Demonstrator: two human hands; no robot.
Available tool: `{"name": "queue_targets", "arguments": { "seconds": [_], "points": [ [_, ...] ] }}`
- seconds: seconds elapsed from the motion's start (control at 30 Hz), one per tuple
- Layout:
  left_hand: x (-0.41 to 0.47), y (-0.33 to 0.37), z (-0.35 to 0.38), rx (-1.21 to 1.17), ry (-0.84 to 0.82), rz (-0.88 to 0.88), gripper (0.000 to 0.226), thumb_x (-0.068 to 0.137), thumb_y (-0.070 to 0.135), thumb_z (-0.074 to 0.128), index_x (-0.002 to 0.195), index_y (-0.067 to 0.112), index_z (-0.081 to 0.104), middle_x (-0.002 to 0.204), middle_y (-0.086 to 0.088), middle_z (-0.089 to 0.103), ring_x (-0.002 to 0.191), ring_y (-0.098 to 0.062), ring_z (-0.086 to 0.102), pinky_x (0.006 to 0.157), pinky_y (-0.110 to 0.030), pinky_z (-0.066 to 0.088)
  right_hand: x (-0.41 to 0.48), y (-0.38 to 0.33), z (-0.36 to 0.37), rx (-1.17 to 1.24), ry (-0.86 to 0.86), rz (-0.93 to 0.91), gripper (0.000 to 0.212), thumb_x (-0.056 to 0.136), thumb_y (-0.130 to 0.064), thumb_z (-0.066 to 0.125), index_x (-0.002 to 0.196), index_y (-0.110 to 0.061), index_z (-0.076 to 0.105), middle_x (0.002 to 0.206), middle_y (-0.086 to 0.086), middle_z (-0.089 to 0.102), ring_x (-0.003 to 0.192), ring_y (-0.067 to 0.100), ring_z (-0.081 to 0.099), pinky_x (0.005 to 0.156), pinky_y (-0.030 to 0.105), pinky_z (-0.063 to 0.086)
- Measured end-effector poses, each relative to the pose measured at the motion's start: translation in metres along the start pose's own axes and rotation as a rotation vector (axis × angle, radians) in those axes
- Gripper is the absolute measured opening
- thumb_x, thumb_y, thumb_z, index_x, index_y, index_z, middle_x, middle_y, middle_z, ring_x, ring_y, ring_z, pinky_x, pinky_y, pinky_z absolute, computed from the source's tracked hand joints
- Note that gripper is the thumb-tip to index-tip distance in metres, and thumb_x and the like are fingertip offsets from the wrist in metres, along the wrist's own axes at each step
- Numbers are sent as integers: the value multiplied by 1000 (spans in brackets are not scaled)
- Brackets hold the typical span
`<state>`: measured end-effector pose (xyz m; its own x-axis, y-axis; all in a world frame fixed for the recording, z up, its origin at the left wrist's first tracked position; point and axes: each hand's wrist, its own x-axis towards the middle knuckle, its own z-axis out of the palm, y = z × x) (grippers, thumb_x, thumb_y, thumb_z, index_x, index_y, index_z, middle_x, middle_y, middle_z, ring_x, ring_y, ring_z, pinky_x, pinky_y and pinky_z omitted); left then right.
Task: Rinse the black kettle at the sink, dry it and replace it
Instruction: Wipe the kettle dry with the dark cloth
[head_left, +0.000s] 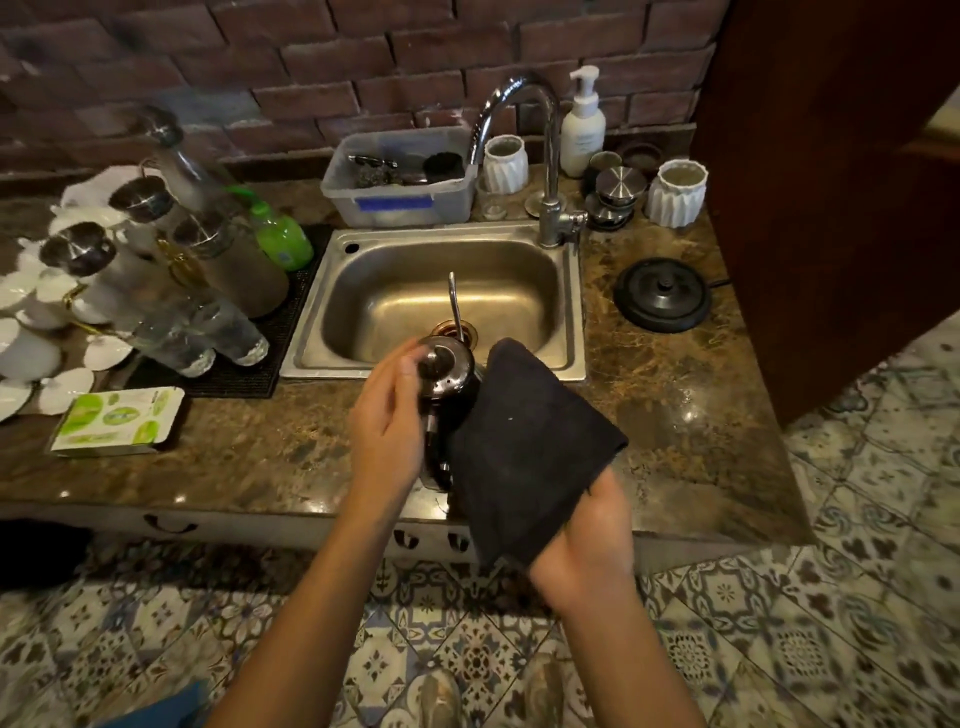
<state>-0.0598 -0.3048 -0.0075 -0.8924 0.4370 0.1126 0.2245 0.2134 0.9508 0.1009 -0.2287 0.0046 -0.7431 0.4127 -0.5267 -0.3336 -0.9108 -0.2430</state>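
The black kettle (451, 375) hangs over the front edge of the steel sink (566, 312), its thin spout pointing up and away over the basin. My left hand (387, 421) grips it from the left, fingers by the lid knob. A black cloth (524, 447) covers the kettle's right side and hides its lower body and handle. My right hand (587, 540) clasps the cloth's lower corner. The round black kettle base (663, 294) lies on the counter right of the sink. No water runs from the chrome tap (540, 150).
Upturned glasses and jars (208, 291) stand on a black mat left of the sink, beside white dishes and a green bottle (280, 236). A plastic tub (400, 179), white ribbed cups and a soap pump (583, 124) line the brick wall. A dark wooden panel (831, 182) rises at right.
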Motion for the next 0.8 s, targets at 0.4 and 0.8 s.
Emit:
{"name": "queue_targets", "arguments": {
  "seconds": [0.4, 0.8],
  "points": [
    [-68, 40, -71, -1138, -107, -687, 96, 80, 85, 42, 145, 14, 56, 145, -18, 60, 135, -36, 56, 119, -51, 36, -30, 73, 95, -105, -304, 26, 91, 87, -82, 38, 147, -15, 53, 151, 16, 54, 139, 35, 51, 118, 47, 37],
    [-25, 5, -168, -1333, -156, -641, 61, 92, 51, 49, 127, 7, 70, 134, -21, 67, 115, -36, 70, 95, -52, 56, -11, 147, 136, -346, -232, -5, 83, 94, -72, 33, 143, -9, 57, 144, 16, 61, 138, 32, 53, 121, 48, 30]
  ]
}}
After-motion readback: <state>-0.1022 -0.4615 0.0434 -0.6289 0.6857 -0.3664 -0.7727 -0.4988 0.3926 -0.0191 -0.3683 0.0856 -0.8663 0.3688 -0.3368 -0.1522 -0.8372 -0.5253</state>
